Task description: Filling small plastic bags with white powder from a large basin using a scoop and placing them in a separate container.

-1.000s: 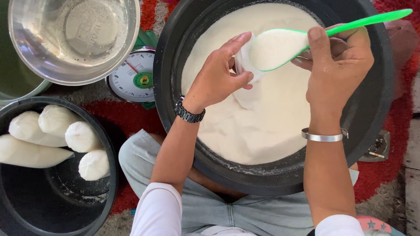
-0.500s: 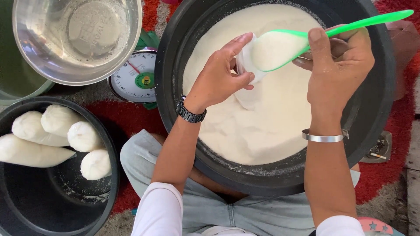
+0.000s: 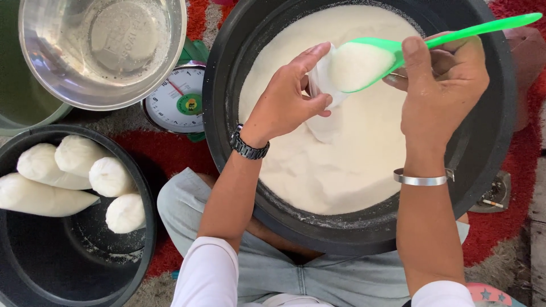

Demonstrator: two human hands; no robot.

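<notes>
Beside your left hand [image 3: 287,96], which pinches a clear bag [image 3: 321,79] open, your right hand [image 3: 441,79] grips a loaded green scoop [image 3: 369,59]; four filled bags [image 3: 68,179] lie done, much white powder [image 3: 341,159] remains.

scoop [image 3: 364,63]: tipping a little nearer the bag's mouth
bag [image 3: 321,79]: staying pinched open, barely shifting
view: drifting very slightly
</notes>
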